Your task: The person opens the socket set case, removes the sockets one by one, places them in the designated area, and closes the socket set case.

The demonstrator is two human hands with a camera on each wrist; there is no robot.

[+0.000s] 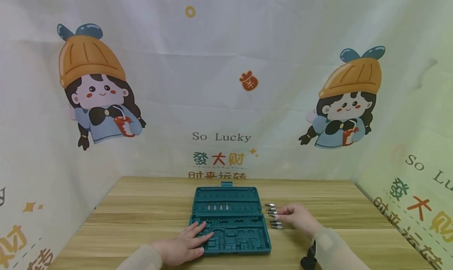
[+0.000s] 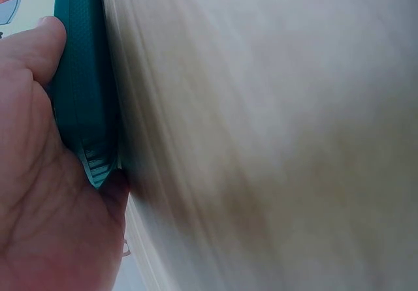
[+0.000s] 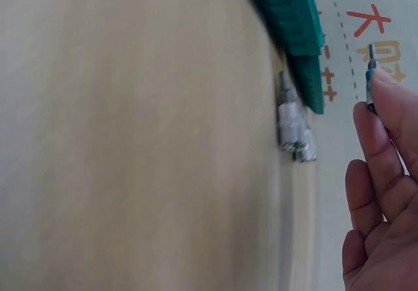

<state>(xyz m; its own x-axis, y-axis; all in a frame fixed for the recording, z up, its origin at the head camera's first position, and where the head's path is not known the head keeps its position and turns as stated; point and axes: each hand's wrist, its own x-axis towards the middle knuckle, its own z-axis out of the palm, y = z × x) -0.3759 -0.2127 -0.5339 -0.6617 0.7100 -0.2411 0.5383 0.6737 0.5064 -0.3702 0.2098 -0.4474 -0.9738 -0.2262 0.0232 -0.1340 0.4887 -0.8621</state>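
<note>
Landmark: an open teal plastic tool case [image 1: 229, 219], lying flat on the pale wooden table [image 1: 141, 215], with its hinged lid tray on the far side and its moulded base tray on the near side.

Left hand: the left hand [image 1: 185, 246] lies flat on the near-left corner of the case, fingers straight and spread over the base tray; the left wrist view shows the palm [image 2: 39, 173] against the case edge [image 2: 81, 76]. It presses down and grips nothing.

Right hand: the right hand [image 1: 297, 217] is just right of the case, fingers curled, pinching a small silver metal bit [image 3: 370, 76] between the fingertips [image 3: 385, 102], clear of the table.

Loose bits: a row of short silver metal bits [image 1: 274, 217] lies on the table just right of the case, running from far to near; in the right wrist view they are blurred [image 3: 294, 131].

Seated bits: a few silver bits [image 1: 217, 207] stand in slots of the lid tray, left of its middle.

Backdrop: a cloth with cartoon figures and lettering [image 1: 221, 136] stands behind the case.

Risks: the pinch is at the bit's end, so I judge it could slip and roll. The curled fingers are close to the row and could knock bits off line. Should the flat hand lift, the light case might slide.
</note>
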